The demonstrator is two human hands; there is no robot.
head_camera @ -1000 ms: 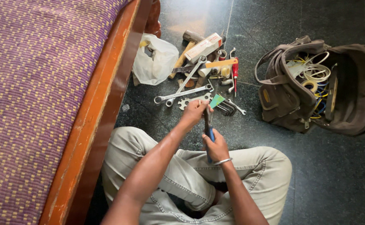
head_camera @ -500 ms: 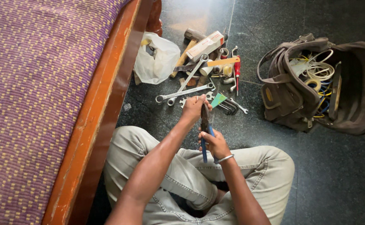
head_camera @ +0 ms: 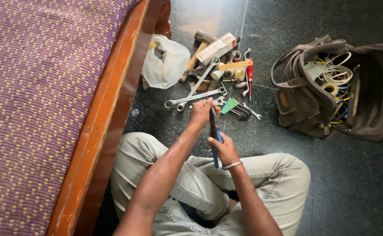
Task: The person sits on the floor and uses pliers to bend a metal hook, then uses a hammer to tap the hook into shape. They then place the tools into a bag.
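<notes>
Gripping blue-handled pliers (head_camera: 213,131) (upright), right hand (head_camera: 224,149) below

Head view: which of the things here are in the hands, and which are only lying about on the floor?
In hand:
left hand on the top of the blue-handled tool
right hand around its blue grip

Lying about:
spanners
hammer
white plastic bag
hex keys
red screwdriver
open tool bag holding cables and tape
</notes>
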